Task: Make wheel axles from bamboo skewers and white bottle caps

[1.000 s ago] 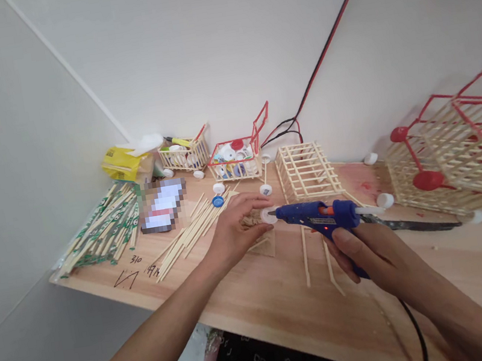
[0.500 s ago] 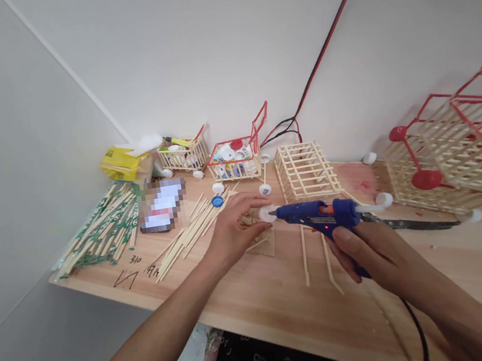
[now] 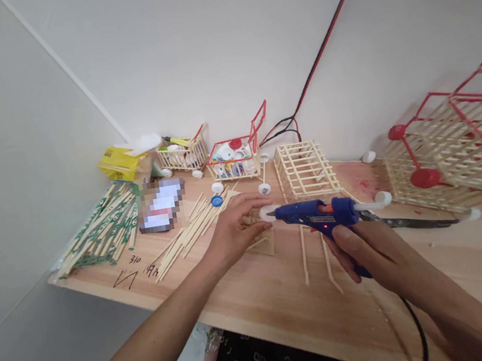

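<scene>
My right hand (image 3: pixel 362 253) is wrapped round the handle of a blue glue gun (image 3: pixel 303 213), which has a small red light on and a white glue stick (image 3: pixel 373 203) poking from its back. Between the thumb and fingers of my left hand (image 3: pixel 234 227) is a white bottle cap (image 3: pixel 267 213). The gun's nozzle points left and meets the cap or stops just short of it; I cannot tell which. Beneath the left hand lies a small brownish piece of board (image 3: pixel 266 246). Behind the gun stands a basket frame of wooden sticks (image 3: pixel 307 170).
Loose sticks (image 3: pixel 187 244), a blue cap (image 3: pixel 217 201), a phone (image 3: pixel 162 205) and wrapped chopsticks (image 3: pixel 102 227) lie to the left. Two small stick carts (image 3: pixel 233 160) holding caps stand at the back. Larger stick carts with red trim (image 3: pixel 469 150) stand right, near a dark blade-like tool (image 3: pixel 421 221).
Almost nothing differs. Both hands, the glue gun and the cap hold the same positions; the view has shifted very slightly.
</scene>
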